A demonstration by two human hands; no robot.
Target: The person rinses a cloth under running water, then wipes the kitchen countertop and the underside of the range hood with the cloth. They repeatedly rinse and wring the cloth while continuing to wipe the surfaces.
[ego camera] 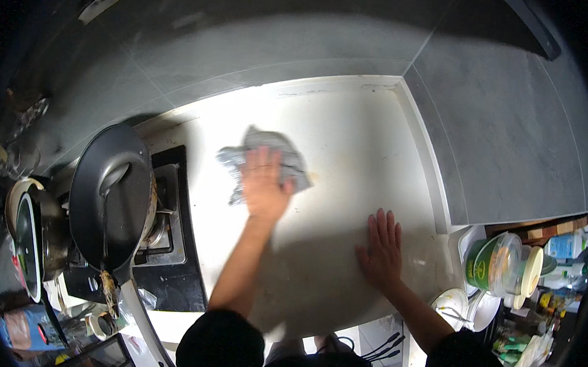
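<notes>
A crumpled grey cloth (pixel 295 165) lies on the white countertop (pixel 348 136), left of its middle. My left hand (pixel 264 184) presses flat on the cloth, fingers pointing towards the back wall; cloth and hand look slightly blurred. Palm down on the bare counter to the right rests my right hand (pixel 384 248), its fingers somewhat apart and nothing in it. Small dark specks and a faint brownish stain (pixel 315 177) mark the surface near the cloth.
On the left, a black frying pan (pixel 135 193) with a ladle (pixel 115 176) sits on a gas stove (pixel 178 231), its handle jutting towards me. A pot (pixel 52 233) stands beyond. Grey tiled walls border the counter. Plastic tubs (pixel 503 264) and bowls (pixel 450 304) stand at right.
</notes>
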